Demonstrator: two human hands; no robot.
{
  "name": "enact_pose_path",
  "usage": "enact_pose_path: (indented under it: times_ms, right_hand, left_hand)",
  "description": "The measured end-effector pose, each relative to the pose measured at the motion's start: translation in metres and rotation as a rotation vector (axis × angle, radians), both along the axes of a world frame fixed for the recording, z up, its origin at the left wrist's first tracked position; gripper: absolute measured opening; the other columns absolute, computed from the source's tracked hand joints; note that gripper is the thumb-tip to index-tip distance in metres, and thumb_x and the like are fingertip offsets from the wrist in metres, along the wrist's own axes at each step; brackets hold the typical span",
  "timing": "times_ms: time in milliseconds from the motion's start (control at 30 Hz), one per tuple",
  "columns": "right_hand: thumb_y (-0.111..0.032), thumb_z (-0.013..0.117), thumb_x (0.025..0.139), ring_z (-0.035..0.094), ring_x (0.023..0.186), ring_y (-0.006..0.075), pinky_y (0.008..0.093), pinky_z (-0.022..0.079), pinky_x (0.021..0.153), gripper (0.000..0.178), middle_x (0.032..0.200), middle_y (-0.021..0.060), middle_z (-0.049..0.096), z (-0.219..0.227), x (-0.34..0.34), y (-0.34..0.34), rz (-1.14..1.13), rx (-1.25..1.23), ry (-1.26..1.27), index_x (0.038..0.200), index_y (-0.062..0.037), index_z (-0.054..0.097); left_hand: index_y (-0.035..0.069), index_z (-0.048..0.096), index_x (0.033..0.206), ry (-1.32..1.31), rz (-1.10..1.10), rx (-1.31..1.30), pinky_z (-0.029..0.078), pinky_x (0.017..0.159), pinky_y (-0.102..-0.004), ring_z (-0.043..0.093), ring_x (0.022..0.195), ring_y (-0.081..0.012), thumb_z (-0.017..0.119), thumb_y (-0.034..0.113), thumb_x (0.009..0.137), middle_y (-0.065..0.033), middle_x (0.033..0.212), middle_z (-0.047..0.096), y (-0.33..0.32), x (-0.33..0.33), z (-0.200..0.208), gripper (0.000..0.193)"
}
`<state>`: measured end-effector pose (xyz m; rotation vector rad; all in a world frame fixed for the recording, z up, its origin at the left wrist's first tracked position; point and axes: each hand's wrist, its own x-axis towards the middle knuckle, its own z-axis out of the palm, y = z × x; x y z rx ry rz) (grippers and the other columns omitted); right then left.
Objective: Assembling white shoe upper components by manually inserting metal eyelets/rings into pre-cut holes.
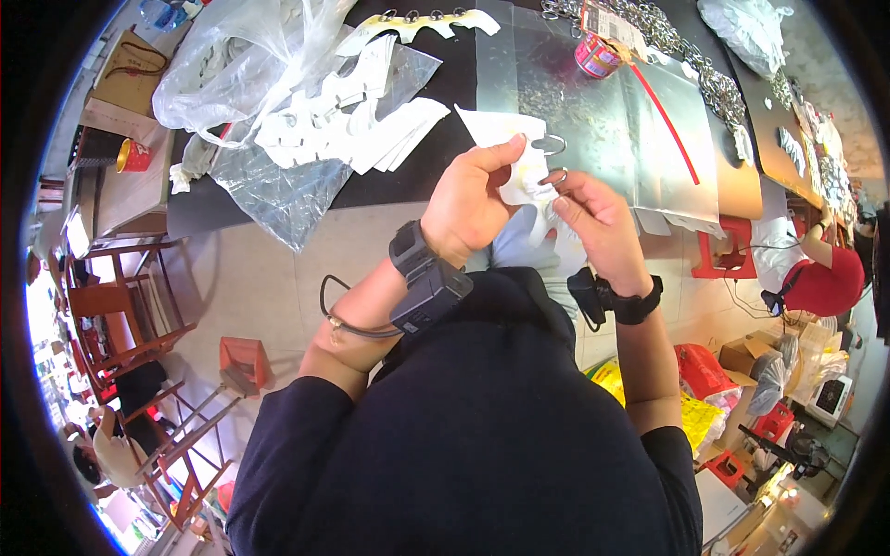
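Over the near edge of the table, my left hand (475,202) pinches a white, scallop-edged cut piece (505,127) between thumb and fingers. A curved metal ring (556,143) sticks out from the right side of that piece. My right hand (601,222) is closed at the lower part of the same piece, its thumb and fingertips on a second small metal ring (559,176). Whether this ring passes through the piece is hidden by the fingers. Similar white pieces (399,134) lie stacked to the left. Farther back rests a white strip with several metal rings (417,25).
A clear plastic bag (227,79) lies at the table's left. A shiny sheet (593,139) covers the middle, bearing a pink tin (596,59) and a thin red stick (667,125). Metal chains (718,93) lie beyond. At the right, another person in red (820,278) works beside a red stool (725,250).
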<state>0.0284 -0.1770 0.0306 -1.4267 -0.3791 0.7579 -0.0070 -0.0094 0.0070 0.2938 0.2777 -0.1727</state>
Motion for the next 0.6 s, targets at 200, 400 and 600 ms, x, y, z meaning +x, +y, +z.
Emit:
enact_pose_path:
  times_ms: [200,400,600]
  right_hand:
    - [-0.002,0.051,0.087,0.054,0.081,0.0079,0.0221,0.045,0.072,0.019,0.091,0.0028,0.059,0.018,0.011,-0.011,0.036,-0.105,-0.109,0.105,0.0013,0.053]
    - [-0.002,0.051,0.086,0.054,0.085,0.007,0.0214,0.043,0.075,0.019,0.092,0.0021,0.059,0.013,0.01,-0.008,0.054,-0.143,-0.25,0.105,0.0015,0.053]
    - [-0.007,0.056,0.085,0.053,0.087,0.0077,0.0209,0.043,0.075,0.026,0.091,0.0024,0.058,0.013,0.002,-0.008,0.008,-0.17,-0.315,0.109,0.0001,0.051]
  left_hand:
    - [0.005,0.051,0.104,-0.073,-0.013,-0.087,0.041,0.086,-0.0463,0.055,0.093,-0.0247,0.054,0.015,0.083,-0.0089,0.101,0.056,0.003,-0.004,0.01,0.024]
    - [0.006,0.051,0.105,-0.032,0.047,-0.007,0.041,0.085,-0.0435,0.055,0.093,-0.0238,0.051,0.016,0.085,-0.0076,0.099,0.057,0.002,-0.009,0.001,0.023]
    - [0.004,0.051,0.107,0.032,0.101,0.006,0.043,0.084,-0.0399,0.055,0.094,-0.0214,0.047,0.016,0.09,-0.0071,0.098,0.057,-0.001,-0.017,0.0,0.021]
